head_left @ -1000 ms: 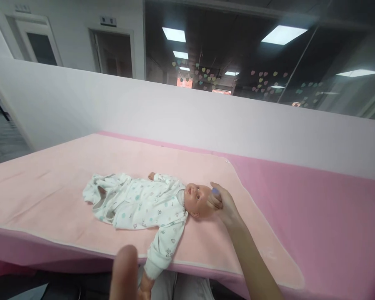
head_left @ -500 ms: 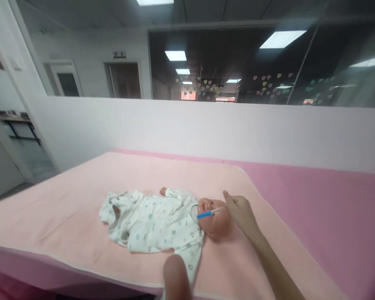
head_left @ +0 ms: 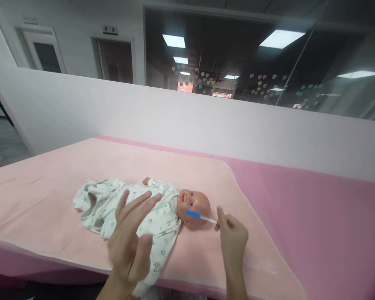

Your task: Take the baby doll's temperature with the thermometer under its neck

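Note:
A baby doll (head_left: 196, 204) lies on its back, its head to the right, in a white patterned outfit (head_left: 156, 221). Between the thumb and fingers of my right hand (head_left: 233, 235) is a slim thermometer (head_left: 193, 214) with a clear stem and a blue end. The blue end points left and shows in front of the side of the doll's head; I cannot tell whether it touches. My left hand (head_left: 129, 237) is raised in front of the doll's body, fingers spread, holding nothing. It hides part of the outfit.
A peach sheet (head_left: 62, 166) covers much of the pink padded surface (head_left: 275, 200), whose front edge runs below the doll. Behind it stands a low white wall (head_left: 175, 116) with a dark window (head_left: 237, 50) above. A doorway opens at the far left.
My left hand has risen into view and spread its fingers. My right hand has moved lower, tilting the thermometer so its blue end is now the higher one. The view has turned.

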`<state>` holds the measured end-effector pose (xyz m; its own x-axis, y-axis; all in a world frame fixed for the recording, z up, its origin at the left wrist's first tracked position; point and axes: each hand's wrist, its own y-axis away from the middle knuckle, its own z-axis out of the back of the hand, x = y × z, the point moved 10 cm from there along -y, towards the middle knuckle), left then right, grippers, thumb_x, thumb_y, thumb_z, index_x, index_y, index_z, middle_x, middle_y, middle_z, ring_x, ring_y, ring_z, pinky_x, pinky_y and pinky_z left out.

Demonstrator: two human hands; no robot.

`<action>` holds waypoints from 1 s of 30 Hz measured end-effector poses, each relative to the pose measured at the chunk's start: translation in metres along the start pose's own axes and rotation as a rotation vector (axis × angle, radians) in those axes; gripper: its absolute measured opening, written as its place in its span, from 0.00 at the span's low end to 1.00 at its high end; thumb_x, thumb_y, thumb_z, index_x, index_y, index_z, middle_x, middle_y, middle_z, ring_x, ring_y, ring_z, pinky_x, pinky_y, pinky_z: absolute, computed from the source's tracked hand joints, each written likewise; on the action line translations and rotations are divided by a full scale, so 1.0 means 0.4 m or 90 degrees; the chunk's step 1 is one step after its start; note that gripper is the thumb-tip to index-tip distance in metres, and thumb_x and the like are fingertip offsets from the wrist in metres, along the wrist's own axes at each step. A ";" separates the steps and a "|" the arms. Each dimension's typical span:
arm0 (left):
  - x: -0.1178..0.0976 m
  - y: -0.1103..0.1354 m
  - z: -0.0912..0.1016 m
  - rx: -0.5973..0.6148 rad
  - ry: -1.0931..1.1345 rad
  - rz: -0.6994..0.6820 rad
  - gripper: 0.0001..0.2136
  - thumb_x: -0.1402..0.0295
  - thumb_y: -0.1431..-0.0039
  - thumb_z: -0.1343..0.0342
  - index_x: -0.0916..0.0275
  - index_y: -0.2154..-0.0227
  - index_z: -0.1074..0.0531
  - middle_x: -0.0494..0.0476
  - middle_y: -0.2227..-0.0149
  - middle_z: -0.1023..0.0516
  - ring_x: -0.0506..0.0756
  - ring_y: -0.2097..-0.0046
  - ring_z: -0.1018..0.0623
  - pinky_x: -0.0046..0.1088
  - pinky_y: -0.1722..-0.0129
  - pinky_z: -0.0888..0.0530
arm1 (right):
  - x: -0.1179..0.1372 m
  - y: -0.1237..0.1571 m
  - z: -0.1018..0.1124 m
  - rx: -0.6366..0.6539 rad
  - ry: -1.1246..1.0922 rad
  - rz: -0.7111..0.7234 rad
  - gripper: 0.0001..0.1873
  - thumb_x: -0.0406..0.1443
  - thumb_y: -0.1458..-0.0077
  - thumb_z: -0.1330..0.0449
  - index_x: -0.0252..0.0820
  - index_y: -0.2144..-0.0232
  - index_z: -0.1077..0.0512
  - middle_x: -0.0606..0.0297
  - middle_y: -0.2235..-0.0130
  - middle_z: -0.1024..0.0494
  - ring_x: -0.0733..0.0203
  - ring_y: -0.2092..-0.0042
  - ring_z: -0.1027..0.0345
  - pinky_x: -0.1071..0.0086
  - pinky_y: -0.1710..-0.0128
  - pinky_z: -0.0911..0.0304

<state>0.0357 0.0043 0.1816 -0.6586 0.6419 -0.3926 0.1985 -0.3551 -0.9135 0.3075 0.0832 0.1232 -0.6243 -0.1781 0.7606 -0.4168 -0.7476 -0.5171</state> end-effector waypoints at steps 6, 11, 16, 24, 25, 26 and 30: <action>0.247 0.072 -0.233 0.297 -0.195 0.023 0.14 0.65 0.39 0.55 0.60 0.53 0.31 0.60 0.52 0.26 0.61 0.49 0.30 0.46 0.47 0.36 | -0.026 0.199 -0.009 -0.083 0.299 0.297 0.24 0.36 0.38 0.55 0.41 0.80 0.26 0.69 0.86 0.36 0.71 0.84 0.53 0.72 0.82 0.58; 0.288 0.132 -0.269 0.340 -0.221 -0.010 0.12 0.66 0.39 0.54 0.58 0.58 0.28 0.59 0.54 0.25 0.59 0.52 0.28 0.41 0.52 0.34 | 0.052 0.271 -0.066 -0.023 0.354 0.493 0.21 0.24 0.40 0.55 0.45 0.64 0.24 0.68 0.79 0.28 0.68 0.80 0.41 0.72 0.77 0.52; 0.275 0.141 -0.249 0.298 -0.159 -0.028 0.10 0.67 0.39 0.52 0.58 0.62 0.27 0.57 0.56 0.24 0.58 0.53 0.28 0.38 0.54 0.33 | 0.058 0.287 -0.148 0.086 0.358 0.414 0.19 0.31 0.37 0.56 0.41 0.70 0.26 0.65 0.81 0.30 0.65 0.80 0.37 0.71 0.78 0.51; 0.271 0.160 -0.243 0.298 -0.123 -0.040 0.11 0.72 0.39 0.55 0.59 0.60 0.29 0.56 0.58 0.24 0.57 0.54 0.28 0.37 0.54 0.34 | -0.016 0.287 -0.198 0.110 0.366 0.291 0.18 0.35 0.37 0.58 0.42 0.72 0.32 0.67 0.84 0.30 0.66 0.81 0.36 0.72 0.81 0.60; 0.273 0.163 -0.246 0.307 -0.120 -0.035 0.11 0.72 0.38 0.56 0.60 0.60 0.29 0.56 0.59 0.24 0.57 0.54 0.28 0.37 0.54 0.34 | -0.027 0.285 -0.199 0.109 0.365 0.285 0.17 0.35 0.37 0.58 0.43 0.72 0.32 0.67 0.84 0.30 0.65 0.82 0.36 0.72 0.82 0.60; 0.275 0.166 -0.248 0.317 -0.119 -0.030 0.11 0.72 0.38 0.57 0.60 0.61 0.30 0.56 0.60 0.24 0.57 0.56 0.28 0.37 0.55 0.34 | -0.036 0.283 -0.200 0.104 0.363 0.282 0.17 0.36 0.37 0.58 0.43 0.72 0.32 0.67 0.84 0.30 0.65 0.83 0.36 0.72 0.82 0.61; 0.288 0.178 -0.253 0.336 -0.125 -0.015 0.11 0.73 0.38 0.59 0.59 0.61 0.31 0.56 0.63 0.26 0.57 0.59 0.29 0.37 0.58 0.34 | -0.066 0.283 -0.219 0.093 0.349 0.295 0.15 0.35 0.40 0.57 0.45 0.68 0.31 0.67 0.85 0.29 0.62 0.84 0.36 0.72 0.85 0.60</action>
<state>0.0474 0.1216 0.0604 -0.7910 0.5337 -0.2991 -0.1749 -0.6657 -0.7254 0.2190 0.0594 0.0101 -0.9722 -0.1795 0.1502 0.0391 -0.7573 -0.6520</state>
